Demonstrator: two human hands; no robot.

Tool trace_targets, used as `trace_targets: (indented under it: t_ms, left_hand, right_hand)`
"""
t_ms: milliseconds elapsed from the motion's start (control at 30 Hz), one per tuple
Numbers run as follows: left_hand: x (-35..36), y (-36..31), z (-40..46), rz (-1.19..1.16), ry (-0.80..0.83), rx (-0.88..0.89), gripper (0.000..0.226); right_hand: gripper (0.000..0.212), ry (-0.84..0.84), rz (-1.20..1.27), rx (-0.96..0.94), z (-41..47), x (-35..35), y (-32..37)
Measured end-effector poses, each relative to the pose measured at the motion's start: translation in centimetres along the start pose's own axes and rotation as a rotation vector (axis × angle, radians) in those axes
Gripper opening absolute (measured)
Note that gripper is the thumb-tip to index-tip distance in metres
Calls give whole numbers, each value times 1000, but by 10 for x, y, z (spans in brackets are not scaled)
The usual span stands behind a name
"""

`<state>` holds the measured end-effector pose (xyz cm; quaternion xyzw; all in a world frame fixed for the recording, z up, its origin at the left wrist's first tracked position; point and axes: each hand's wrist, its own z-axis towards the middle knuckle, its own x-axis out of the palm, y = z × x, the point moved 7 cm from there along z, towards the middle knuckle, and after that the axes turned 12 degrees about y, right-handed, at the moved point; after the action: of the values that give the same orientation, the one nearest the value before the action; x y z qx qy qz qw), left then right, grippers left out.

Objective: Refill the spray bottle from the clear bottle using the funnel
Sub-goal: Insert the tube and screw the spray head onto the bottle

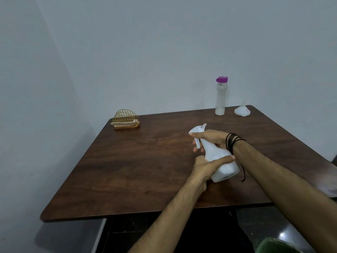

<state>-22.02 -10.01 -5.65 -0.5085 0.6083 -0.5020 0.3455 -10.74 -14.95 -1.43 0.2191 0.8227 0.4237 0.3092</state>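
Note:
A white spray bottle [217, 156] is tilted over the brown table [136, 170], its nozzle pointing up and to the left. My left hand [206, 167] wraps around its body from below. My right hand [211, 137], with black threads on the wrist, grips the white spray head and neck. The clear bottle [221, 96] with a purple cap stands upright at the table's far edge. To its right the white funnel [242, 110] rests upside down, wide mouth on the table, near the far right corner.
A gold wire holder [126, 119] with something pale in it sits at the table's far left corner. Grey walls close in behind and to the left. A dark floor shows below the table's near edge.

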Motion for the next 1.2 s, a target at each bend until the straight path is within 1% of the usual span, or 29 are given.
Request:
trace_targets:
  t_ms: [33,133,200,367,433,567,667,700,800,900,967,1067,1200]
  left_hand:
    - [-2,-2,1,10,-10,6,67]
    - [-9,-9,7,83,-44,11,85]
    - [-13,-17,14,126,-56,33,91]
    - [-28,-54,39,244,-159,123,88]
    - [-37,-71,56,324,-205,135,88]
    - [-58,-100,93,402,-299,218,84]
    - [-75,-123,124,486,-389,321,71]
    - [-80,-128,137,516,-401,341,70]
    - [-93,-135,181,557,-416,328,93]
    - [-105,-133,217,513,-464,315,100]
    - [-109,-129,239,516,-468,310,101]
    - [-112,-121,265,564,-465,292,103]
    - [-112,-115,291,612,-431,292,101]
  right_hand:
    - [65,1,3,-42,-3,0,4]
    - [82,-33,29,-169,-15,-4,15]
    - [86,-79,33,-234,-22,-9,22]
    - [82,-221,-44,-291,-31,-27,19]
    - [75,-299,-65,-298,-30,-40,14]
    - [69,-371,-55,-350,-14,-67,1]
    - [60,-446,-118,-327,4,-91,-16]
    - [55,-464,-145,-317,11,-99,-21]
    - [45,-452,-295,-259,39,-122,-33]
    - [56,-383,-523,-130,69,-133,-42]
    - [63,-358,-622,-72,86,-138,-44]
    - [68,-339,-704,-14,105,-143,-45]
    - [68,-351,-785,47,124,-145,-55]
